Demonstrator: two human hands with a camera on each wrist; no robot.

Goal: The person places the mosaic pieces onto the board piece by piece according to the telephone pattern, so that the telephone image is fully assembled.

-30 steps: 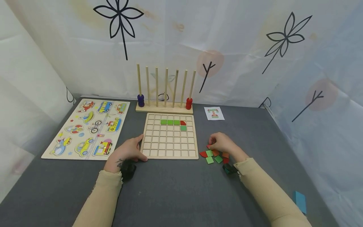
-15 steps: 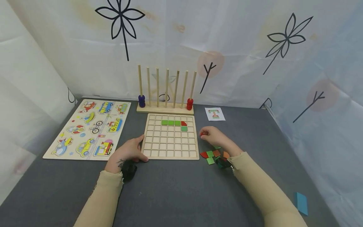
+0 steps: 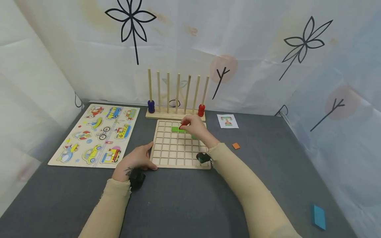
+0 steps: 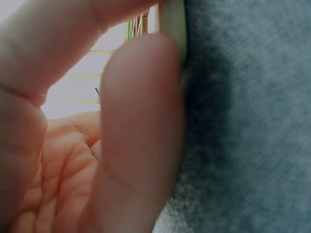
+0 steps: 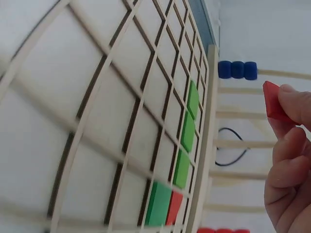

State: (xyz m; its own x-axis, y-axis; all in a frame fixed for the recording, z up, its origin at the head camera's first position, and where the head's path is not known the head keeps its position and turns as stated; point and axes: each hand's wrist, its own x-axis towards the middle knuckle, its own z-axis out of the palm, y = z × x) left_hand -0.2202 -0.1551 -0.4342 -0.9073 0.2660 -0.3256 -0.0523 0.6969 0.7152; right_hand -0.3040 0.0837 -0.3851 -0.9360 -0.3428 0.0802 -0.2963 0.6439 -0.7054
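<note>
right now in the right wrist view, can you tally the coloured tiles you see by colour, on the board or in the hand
Light green tiles: 3, on the board
Darker green tile: 1, on the board
Red tiles: 2, one on the board, one in the right hand
Total: 6

The gridded board [image 3: 166,148] and peg stand [image 3: 172,114] look like pale, bare, matt wood; the stand's blue beads [image 5: 237,70] appear smooth. The red tile [image 5: 272,101] and green tiles [image 5: 187,131] have smooth, flatly coloured faces. The picture card [image 3: 223,125] looks like paper. The worktop [image 3: 178,201] is matt with a mottled, fabric-like grain, the backdrop [image 3: 253,36] creased cloth or sheeting, the sleeves [image 3: 235,172] soft matt cloth.
</note>
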